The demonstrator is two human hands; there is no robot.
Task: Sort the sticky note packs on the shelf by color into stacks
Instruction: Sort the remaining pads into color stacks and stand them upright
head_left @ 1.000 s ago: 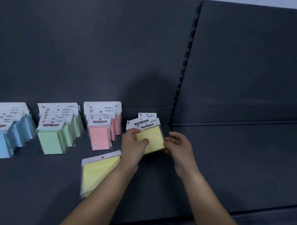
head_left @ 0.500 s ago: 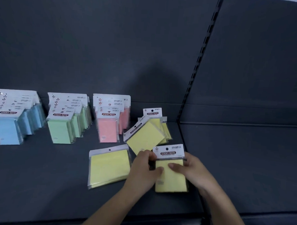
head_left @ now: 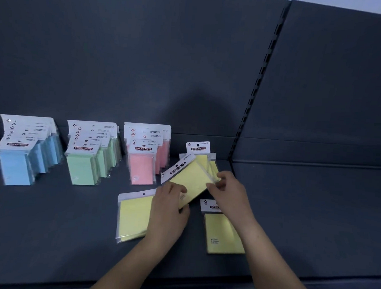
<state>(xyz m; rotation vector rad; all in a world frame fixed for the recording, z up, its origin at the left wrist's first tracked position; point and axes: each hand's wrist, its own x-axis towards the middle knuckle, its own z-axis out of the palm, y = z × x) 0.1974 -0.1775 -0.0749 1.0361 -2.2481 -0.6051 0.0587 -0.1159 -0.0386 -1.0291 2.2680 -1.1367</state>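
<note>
A tilted yellow sticky note pack (head_left: 189,179) is held between both hands in the middle of the dark shelf (head_left: 52,236). My left hand (head_left: 169,208) grips its lower corner and my right hand (head_left: 229,193) pinches its right edge. Behind it stand more yellow packs (head_left: 203,157), leaning on the back panel. One yellow pack (head_left: 221,234) lies flat under my right forearm, and a larger yellow pack (head_left: 134,216) lies flat to the left. Rows of blue packs (head_left: 23,155), green packs (head_left: 87,160) and pink packs (head_left: 144,160) stand along the back.
A slotted upright rail (head_left: 253,99) divides the back panel, with a bare shelf section (head_left: 312,213) to its right. The shelf's front edge (head_left: 61,282) runs along the bottom of the view.
Both hands let go of the yellow pack they had laid flat at the front right. They moved up to the tilted yellow pack and took hold of it.
</note>
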